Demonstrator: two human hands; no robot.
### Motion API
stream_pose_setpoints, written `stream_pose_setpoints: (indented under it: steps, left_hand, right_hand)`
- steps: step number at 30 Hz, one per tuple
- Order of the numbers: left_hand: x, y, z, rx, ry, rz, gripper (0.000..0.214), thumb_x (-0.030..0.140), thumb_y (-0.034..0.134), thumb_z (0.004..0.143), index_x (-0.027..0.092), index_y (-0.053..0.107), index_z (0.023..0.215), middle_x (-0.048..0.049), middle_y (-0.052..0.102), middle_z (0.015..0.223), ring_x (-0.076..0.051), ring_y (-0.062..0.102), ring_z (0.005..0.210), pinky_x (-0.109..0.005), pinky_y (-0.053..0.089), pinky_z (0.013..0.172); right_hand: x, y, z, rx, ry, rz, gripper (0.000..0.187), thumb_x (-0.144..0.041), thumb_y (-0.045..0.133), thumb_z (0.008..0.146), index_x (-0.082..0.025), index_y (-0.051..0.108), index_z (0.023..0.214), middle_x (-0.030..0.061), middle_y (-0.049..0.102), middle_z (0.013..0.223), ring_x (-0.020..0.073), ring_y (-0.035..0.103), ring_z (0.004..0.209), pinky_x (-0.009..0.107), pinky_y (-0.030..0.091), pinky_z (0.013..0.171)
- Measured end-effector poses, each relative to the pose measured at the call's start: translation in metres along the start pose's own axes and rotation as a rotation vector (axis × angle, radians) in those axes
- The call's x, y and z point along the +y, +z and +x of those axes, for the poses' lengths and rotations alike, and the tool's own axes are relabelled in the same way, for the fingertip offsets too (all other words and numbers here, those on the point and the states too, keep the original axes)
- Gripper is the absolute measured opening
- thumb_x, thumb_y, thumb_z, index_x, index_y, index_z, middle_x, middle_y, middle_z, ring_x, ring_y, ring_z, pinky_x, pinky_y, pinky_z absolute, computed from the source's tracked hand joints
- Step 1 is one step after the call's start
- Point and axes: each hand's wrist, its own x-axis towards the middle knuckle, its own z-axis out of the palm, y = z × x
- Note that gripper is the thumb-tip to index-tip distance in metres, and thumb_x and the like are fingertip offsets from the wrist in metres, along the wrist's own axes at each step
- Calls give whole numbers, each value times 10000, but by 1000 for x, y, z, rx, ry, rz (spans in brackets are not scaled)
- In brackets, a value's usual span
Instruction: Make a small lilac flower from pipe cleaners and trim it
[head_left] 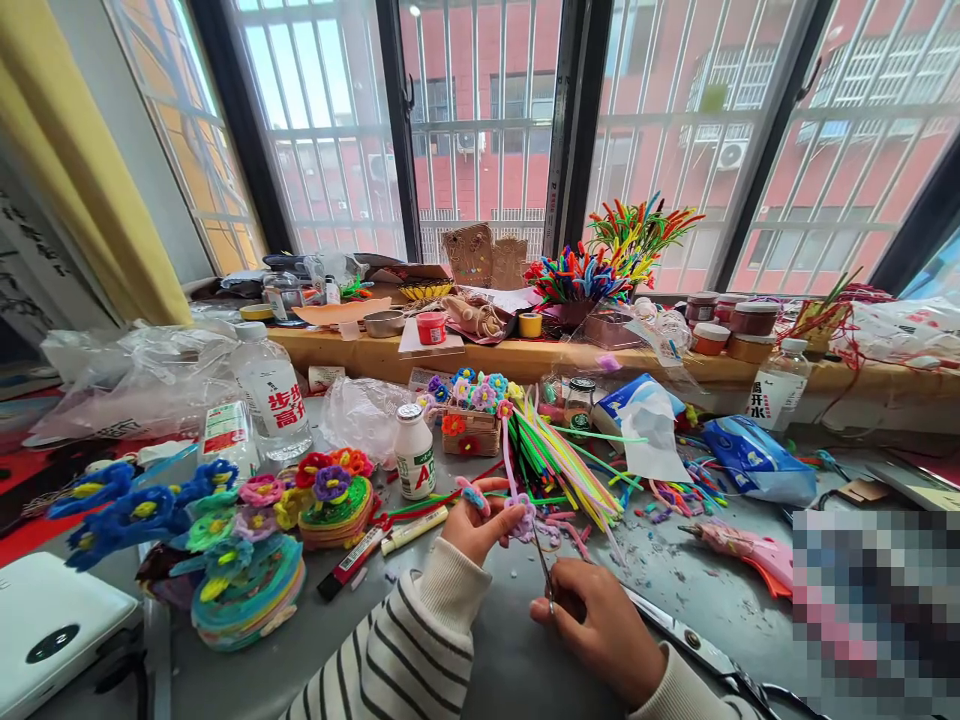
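Observation:
My left hand (pixel 474 520) pinches a lilac pipe-cleaner flower (pixel 520 505) between thumb and fingertips, and its pale stem rises above the fingers. A pink and blue fuzzy piece (pixel 472 496) lies against that hand's fingers. In my right hand (pixel 604 625) is a slim pair of scissors (pixel 543 555), its metal tips reaching up to the flower; the handles are mostly hidden by my fingers. Just beyond both hands lies a bundle of long coloured pipe cleaners (pixel 559 470). Large scissors (pixel 694 640) rest on the table to the right of my right hand.
Finished fuzzy flowers stand at left on a round striped base (pixel 251 600). A white bottle (pixel 415 455), a black-and-red marker (pixel 351 565) and a flower basket (pixel 471 432) sit nearby. To the right are a pink glue gun (pixel 742 550), a blue tissue pack (pixel 757 460) and pipe-cleaner scraps.

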Motion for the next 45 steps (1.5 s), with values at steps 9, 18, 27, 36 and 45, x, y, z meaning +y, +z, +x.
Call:
stream_pose_setpoints:
  steps: [9,18,27,36,45]
  left_hand:
    - [-3,-2,2,3,1,-28,449,282,720,422,113,479,760,43,541,466,-60,442,354,-167,303,310]
    - [0,-1,0,-9,35,32,432,274,709,447,109,474,771,40,539,488,-50,440,361,-159,333,315]
    - [1,-1,0,15,41,42,423,272,706,450,113,483,772,39,541,493,-61,455,373,-162,332,316]
    - [2,0,-1,9,36,-19,448,282,717,431,109,470,762,48,534,470,-53,448,358,-159,335,315]
    - [2,0,0,24,55,18,444,301,711,435,113,471,757,35,544,480,-70,462,371,-169,341,314]
  right_hand:
    - [-2,-2,1,-5,12,-23,442,-550,378,713,-171,339,490,-29,392,497,99,372,470,207,221,451]
    - [0,0,1,0,10,-75,428,-525,407,716,-167,367,485,-29,401,494,98,373,468,206,226,454]
    - [1,-6,0,25,20,-153,403,-492,454,707,-166,396,478,-24,429,496,100,387,476,206,236,454]
    - [-2,-6,1,0,8,-62,415,-495,441,707,-166,365,465,-41,374,472,87,350,453,205,216,440]
    - [0,-4,2,7,-2,-75,413,-459,483,701,-161,385,433,-48,368,451,79,341,435,203,218,430]
